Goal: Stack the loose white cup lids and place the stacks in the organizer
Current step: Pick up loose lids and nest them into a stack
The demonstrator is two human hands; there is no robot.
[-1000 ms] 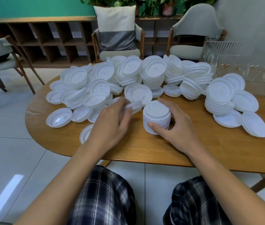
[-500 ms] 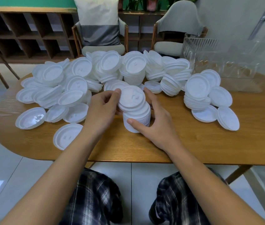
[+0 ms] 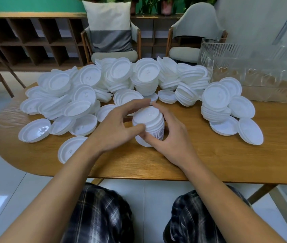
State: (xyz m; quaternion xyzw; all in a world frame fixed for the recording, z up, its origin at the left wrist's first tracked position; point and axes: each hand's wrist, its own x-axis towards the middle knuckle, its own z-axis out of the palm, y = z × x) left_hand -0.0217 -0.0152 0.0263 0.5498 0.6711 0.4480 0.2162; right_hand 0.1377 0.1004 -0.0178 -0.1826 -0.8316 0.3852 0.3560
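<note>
Your left hand [image 3: 116, 128] and right hand [image 3: 170, 135] both grasp the lid stack [image 3: 149, 123] between their fingers, loose lids [image 3: 79, 95] lying beyond your fingertips.

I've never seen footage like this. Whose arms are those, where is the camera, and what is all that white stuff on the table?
No machine here: a person wears a camera on the head, looking down at their own arms. The left hand and right hand together grip a stack of white cup lids standing on the wooden table. Behind it lies a big pile of loose lids, some already in short stacks. The clear plastic organizer at the far right is where stacks should go; I can't make out any lids in it. Two chairs stand beyond the table.
</note>
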